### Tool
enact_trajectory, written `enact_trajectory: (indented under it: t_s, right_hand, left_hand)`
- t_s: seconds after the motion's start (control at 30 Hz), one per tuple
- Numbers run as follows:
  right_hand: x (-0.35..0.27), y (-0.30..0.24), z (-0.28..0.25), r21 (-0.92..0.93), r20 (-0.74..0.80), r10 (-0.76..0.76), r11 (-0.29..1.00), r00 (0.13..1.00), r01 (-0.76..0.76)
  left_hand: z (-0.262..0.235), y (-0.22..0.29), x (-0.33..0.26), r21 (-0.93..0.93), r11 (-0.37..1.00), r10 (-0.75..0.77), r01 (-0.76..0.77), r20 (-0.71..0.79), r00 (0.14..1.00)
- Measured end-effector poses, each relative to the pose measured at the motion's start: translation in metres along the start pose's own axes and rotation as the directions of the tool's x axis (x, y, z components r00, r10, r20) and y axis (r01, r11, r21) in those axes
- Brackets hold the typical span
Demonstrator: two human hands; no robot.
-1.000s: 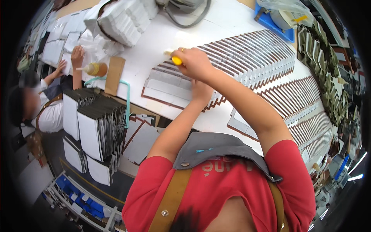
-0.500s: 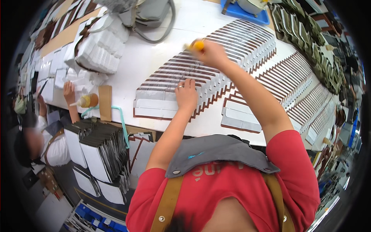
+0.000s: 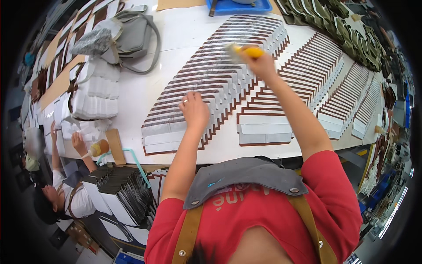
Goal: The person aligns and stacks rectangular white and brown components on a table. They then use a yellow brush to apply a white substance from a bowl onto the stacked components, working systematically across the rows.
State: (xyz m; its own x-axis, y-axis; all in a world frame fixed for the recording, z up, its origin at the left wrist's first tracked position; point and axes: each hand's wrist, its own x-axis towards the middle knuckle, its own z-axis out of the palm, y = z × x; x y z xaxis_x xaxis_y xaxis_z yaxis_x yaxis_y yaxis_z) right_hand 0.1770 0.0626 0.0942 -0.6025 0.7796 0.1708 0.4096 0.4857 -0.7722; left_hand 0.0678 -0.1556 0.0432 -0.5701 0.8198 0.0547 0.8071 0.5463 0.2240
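My right hand [image 3: 262, 66] is closed round a brush [image 3: 251, 52] with a yellow handle. Its pale bristle end, smeared by motion, is over the far half of a long row of overlapping flat pieces [image 3: 165, 140]. These pieces are white or grey with brown edges, fanned out like steps across the table. My left hand [image 3: 194, 112], with a ring on one finger, lies on the near part of the same row, fingers stretched out and touching the pieces. Whether the bristles touch the surface I cannot tell.
More fanned rows [image 3: 266, 128] lie to the right. Olive-green pieces [image 3: 316, 15] and a blue tray [image 3: 263, 5] are at the back. At left are a grey bag [image 3: 136, 37], a white stack [image 3: 94, 92], a bottle [image 3: 100, 148] and a co-worker's hand [image 3: 79, 143].
My right hand has swept the brush rightward over the row, toward its far part. My left hand stays on the near part. The whole view has shifted and turned a little.
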Motion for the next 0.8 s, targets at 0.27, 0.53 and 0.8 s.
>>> enact_trajectory:
  t_s: [0.27,0.53,0.8]
  right_hand:
    - [0.059,0.060,-0.036,-0.274,0.094,0.199,0.947,0.976,-0.167]
    - [0.072,0.061,-0.046,0.010,0.133,-0.147,0.989,0.980,0.147]
    - [0.129,0.119,-0.099,-0.268,-0.014,-0.028,0.963,1.000,0.023]
  left_hand:
    - [0.013,0.020,0.039,0.102,0.974,0.190,-0.203,0.124,0.974]
    - [0.031,0.070,0.105,-0.017,0.944,0.328,-0.330,-0.085,0.941]
    - [0.039,0.086,0.137,0.095,0.921,0.366,-0.378,0.126,0.922]
